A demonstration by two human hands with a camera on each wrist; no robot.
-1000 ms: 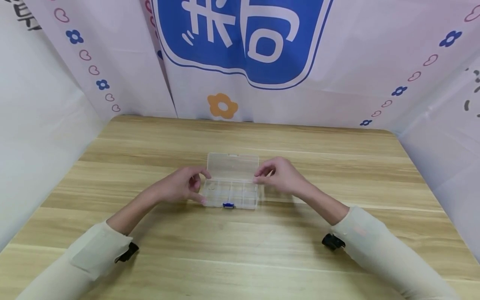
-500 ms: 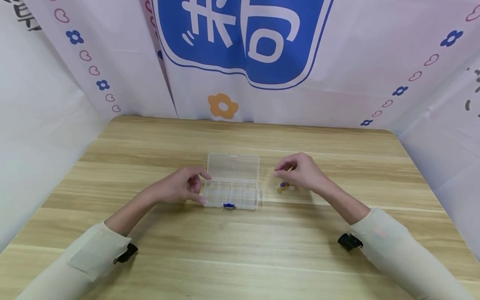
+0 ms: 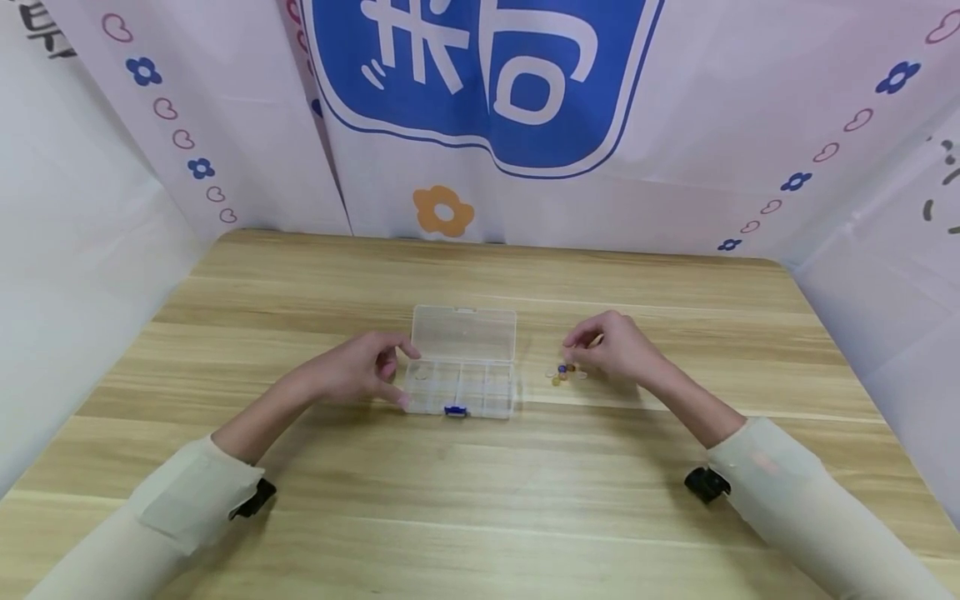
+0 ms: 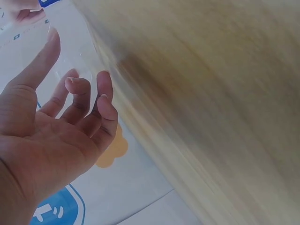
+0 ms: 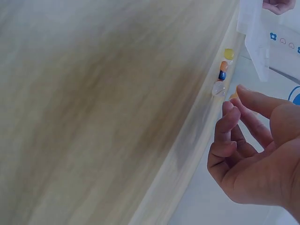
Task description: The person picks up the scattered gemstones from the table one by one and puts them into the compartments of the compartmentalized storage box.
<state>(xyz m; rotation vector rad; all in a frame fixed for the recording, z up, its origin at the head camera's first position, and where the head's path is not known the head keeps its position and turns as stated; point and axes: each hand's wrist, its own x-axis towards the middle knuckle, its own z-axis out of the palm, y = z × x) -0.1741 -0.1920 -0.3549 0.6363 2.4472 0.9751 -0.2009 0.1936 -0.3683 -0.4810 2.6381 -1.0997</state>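
Observation:
A clear plastic compartment box [image 3: 498, 408] with a blue latch [image 3: 455, 411] lies with its lid [image 3: 465, 333] raised at the back. My left hand [image 3: 352, 367] grips its left end, thumb at the front corner and index finger near the hinge. A small round clear piece [image 3: 422, 375] lies in the back left compartment. To the right of the box, several small bead-like pieces rest on the table, among them a yellow bead [image 5: 228, 54], a blue bead [image 5: 222, 75] and a clear bead [image 5: 218, 89]. My right hand [image 3: 615, 346] hovers just over them, thumb and fingers slightly apart, nothing visibly held.
The wooden table [image 3: 465, 508] has a printed cloth backdrop [image 3: 675, 167] behind its far edge. White sheets hang at both sides. Each sleeve carries a black wrist camera, one at the left cuff [image 3: 253, 498] and another at the right cuff [image 3: 707, 483].
From the box's right side, my right hand has moved right to the beads, which it previously covered from view. My left hand stays at the box.

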